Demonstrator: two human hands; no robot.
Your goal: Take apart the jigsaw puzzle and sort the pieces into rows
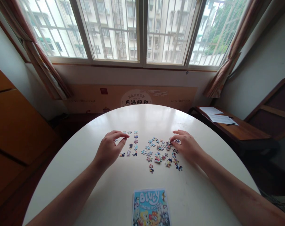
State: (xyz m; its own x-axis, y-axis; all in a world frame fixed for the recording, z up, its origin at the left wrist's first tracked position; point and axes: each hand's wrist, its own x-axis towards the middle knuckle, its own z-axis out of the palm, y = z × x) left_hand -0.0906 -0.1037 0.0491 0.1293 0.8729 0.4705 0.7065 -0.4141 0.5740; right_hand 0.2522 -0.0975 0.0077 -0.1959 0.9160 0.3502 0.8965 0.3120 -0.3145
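My left hand (110,147) is over the left part of the white round table, thumb and index finger curved towards each other with a small gap and no piece visible between them. Under and beside it lie spaced-out jigsaw puzzle pieces in loose rows, among them a piece (136,141) in the right-hand column; the hand hides some of the others. My right hand (186,143) reaches the right edge of a scattered heap of puzzle pieces (158,158), its thumb and index fingertips closed at a small dark piece (170,142). A picture card (151,207) reading "Bluey" lies nearest me.
The white table (104,194) has a curved far edge. Beyond it are a printed cardboard box (85,94) and a barred window. To the right, papers (222,119) and a pen lie on a low wooden surface (248,128). An orange-brown cabinet (17,119) stands left.
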